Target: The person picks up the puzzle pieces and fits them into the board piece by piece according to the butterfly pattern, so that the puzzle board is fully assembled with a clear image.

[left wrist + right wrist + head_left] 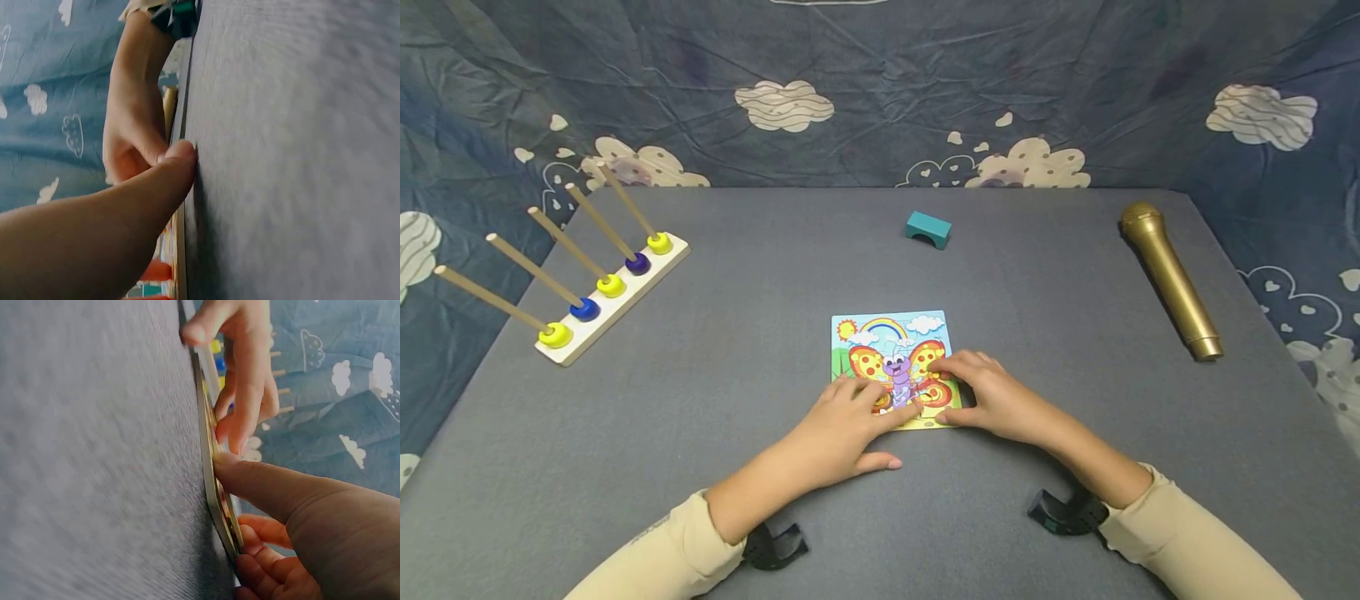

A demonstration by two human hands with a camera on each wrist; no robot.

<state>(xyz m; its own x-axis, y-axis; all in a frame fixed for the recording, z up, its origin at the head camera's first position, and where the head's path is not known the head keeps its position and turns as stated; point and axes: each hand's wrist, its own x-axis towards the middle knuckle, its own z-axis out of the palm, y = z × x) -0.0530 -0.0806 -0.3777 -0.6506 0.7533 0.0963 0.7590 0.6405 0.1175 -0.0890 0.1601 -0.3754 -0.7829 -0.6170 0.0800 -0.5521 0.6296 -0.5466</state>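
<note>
A square butterfly jigsaw puzzle (891,337) lies flat on the grey table, its picture showing a rainbow and a sun. Over its lower left part spreads my left hand (846,429), fingertips touching the pieces and thumb held off to the near side. My right hand (996,396) pinches a puzzle piece (936,393) with part of the lower right wing, thumb at its near edge and fingers at its far edge. The right wrist view shows this piece (232,528) tilted slightly up from the board. Part of the puzzle is hidden under the left hand.
A wooden stacking rack (617,300) with five pegs and coloured beads stands at the left. Beyond the puzzle lies a teal arch block (928,228). A gold toy microphone (1172,279) rests at the right. Cloud-patterned cloth (880,92) hangs behind the table.
</note>
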